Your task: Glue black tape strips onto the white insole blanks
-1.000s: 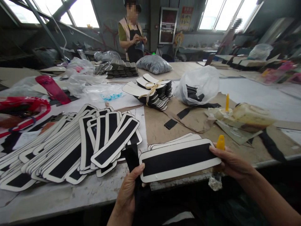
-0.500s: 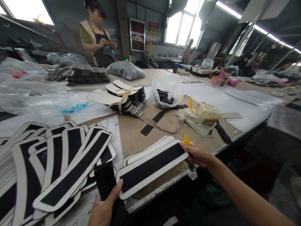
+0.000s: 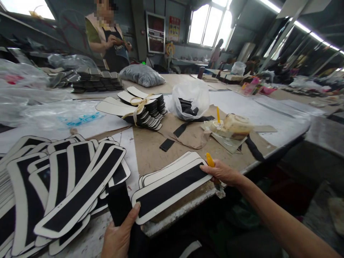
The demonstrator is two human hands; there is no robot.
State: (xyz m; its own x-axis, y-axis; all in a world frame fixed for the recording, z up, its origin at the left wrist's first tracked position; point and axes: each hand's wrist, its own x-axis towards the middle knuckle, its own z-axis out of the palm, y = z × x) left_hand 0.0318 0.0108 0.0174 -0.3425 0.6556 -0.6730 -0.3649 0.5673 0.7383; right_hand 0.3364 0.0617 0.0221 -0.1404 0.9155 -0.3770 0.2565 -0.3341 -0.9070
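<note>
A white curved panel with a black strip on it (image 3: 172, 191) lies at the table's front edge, over a small stack of white panels (image 3: 174, 166). My left hand (image 3: 118, 229) has its thumb on the panel's left end and also holds black strips (image 3: 118, 202). At the panel's right end, my right hand (image 3: 221, 172) presses with a fingertip while its other fingers are wrapped round a yellow-handled tool (image 3: 210, 160). To the left, several finished-looking panels with black strips (image 3: 80, 193) are fanned out in a pile.
Behind are tied bundles of panels (image 3: 142, 107), a plastic bag with black pieces (image 3: 189, 100), and a glue-stained container (image 3: 233, 125) with a yellow stick. Loose black strips (image 3: 167, 144) lie on brown paper. A person in an apron (image 3: 115, 46) stands across the table.
The view has shifted slightly. My right hand has slid a little inward on the panel's right end, its fingertip now on the black strip's end. My left hand keeps its hold.
</note>
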